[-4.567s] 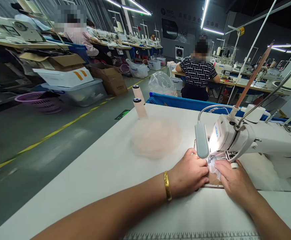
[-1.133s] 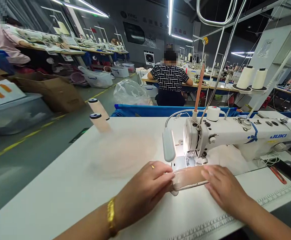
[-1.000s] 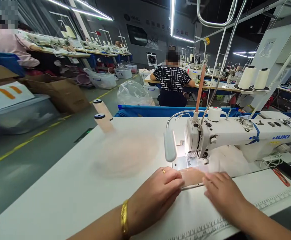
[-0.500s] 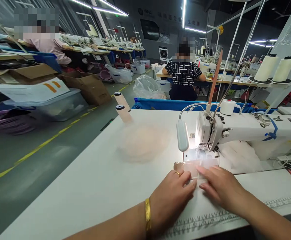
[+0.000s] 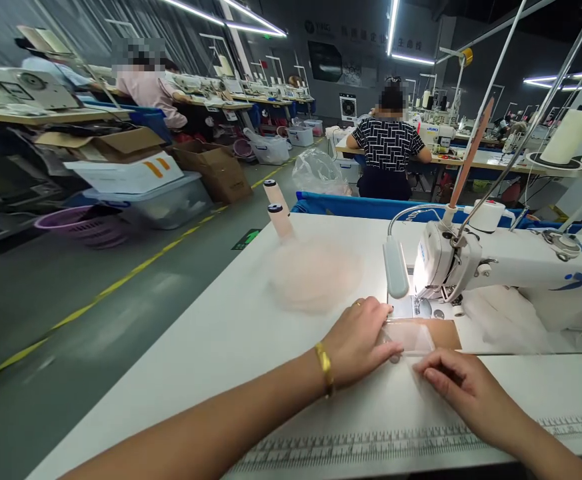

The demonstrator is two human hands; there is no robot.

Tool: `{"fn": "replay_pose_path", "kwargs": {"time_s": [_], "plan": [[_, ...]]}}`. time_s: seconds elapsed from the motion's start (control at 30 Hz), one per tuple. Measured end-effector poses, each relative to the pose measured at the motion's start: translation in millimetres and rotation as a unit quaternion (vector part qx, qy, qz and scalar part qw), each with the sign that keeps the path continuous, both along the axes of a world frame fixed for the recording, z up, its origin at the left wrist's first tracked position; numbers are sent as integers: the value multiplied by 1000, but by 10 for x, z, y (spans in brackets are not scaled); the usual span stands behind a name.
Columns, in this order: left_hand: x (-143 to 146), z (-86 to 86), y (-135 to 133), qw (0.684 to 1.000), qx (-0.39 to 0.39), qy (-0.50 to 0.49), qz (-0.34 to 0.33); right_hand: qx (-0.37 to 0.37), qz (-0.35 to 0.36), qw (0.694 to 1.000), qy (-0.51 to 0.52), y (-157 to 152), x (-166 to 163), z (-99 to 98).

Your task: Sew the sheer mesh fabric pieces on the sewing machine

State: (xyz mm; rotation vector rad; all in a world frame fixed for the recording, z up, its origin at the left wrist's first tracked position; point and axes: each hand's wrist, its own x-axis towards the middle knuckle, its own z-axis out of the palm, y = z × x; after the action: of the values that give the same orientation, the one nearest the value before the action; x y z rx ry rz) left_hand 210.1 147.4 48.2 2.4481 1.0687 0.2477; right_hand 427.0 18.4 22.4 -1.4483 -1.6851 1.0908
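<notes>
If thin cloth [image 5: 412,339] pressed by the open left hand [image 5: 357,341] is tugged, it could be wrinkled; whether it's pinched by the curled right hand [image 5: 478,395] can't be told.

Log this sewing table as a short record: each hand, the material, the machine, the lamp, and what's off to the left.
Left hand: palm down, at left end of sheer pale fabric piece
Right hand: at the piece's near edge; grip unclear
Under piece: flat brown panel
Machine: white metal sewing machine, beyond hands
Lamp: slim grey lamp, left of machine head
Left: pale pink sheer heap; two pink, black-topped cones
</notes>
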Motion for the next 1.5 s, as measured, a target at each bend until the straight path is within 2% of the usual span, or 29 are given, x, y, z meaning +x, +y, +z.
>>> {"fn": "replay_pose_path", "kwargs": {"time_s": [0.1, 0.2, 0.23, 0.3, 0.37, 0.4, 0.47, 0.57, 0.7, 0.9, 1.07, 1.3, 1.5], "plan": [[199, -115, 156, 999, -41, -6, -16, -44, -2, 999, -6, -80, 152, -12], [292, -138, 184, 987, -131, -70, -54, -72, 17, 993, -96, -127, 360, 81], [310, -128, 175, 981, -165, -87, -62, -45, 7, 989, -140, -113, 402, 133], [343, -110, 146, 967, -217, -106, -75, 60, -26, 976, -210, -28, 414, 232], [368, -111, 121, 959, -241, -118, -86, 143, -27, 963, -225, 123, 340, 280], [375, -121, 114, 957, -247, -126, -84, 146, -11, 967, -210, 211, 286, 274], [373, -151, 112, 952, -261, -149, -52, 90, 12, 985, -149, 377, 186, 207], [334, -182, 130, 941, -288, -176, 21, 15, -22, 998, -65, 527, 110, 43], [292, -178, 147, 944, -283, -171, 27, 14, -59, 998, -31, 529, 104, -88], [312, -203, 120, 953, -246, -176, 1, 20, -69, 997, 14, 511, 55, -98], [326, -258, 83, 963, -197, -184, -7, 70, -83, 994, -31, 519, 19, -135], [388, -283, 12, 925, -273, -265, 13, 143, -94, 982, -77, 518, 1, -148], [417, -255, -7, 922, -283, -261, 41, 183, -106, 972, -98, 507, 4, -159]]}}
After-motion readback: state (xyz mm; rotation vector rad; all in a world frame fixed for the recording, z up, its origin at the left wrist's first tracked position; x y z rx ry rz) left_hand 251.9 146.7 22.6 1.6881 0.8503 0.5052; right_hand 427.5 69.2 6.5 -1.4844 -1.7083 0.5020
